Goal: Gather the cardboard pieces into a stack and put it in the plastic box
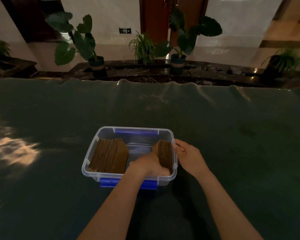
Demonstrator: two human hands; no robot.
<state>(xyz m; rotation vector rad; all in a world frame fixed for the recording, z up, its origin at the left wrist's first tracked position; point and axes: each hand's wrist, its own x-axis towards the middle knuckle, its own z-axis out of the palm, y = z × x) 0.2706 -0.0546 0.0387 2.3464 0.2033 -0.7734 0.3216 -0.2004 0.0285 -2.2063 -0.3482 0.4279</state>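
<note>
A clear plastic box (92, 149) with blue latches sits on the dark table in front of me. Inside, a large stack of brown cardboard pieces (108, 157) stands on edge against the left wall. A smaller stack of cardboard pieces (164, 153) stands on edge against the right wall. My left hand (148, 164) is inside the box, pressed against the smaller stack's left side and near end. My right hand (189, 155) is outside the box at its right rim, fingers curled and touching the rim.
The table (232, 135) is covered by a dark green plastic sheet with a wrinkled far edge. Beyond it stand several potted plants (97, 63) on a dark ledge. A light patch (12, 149) lies on the table's left.
</note>
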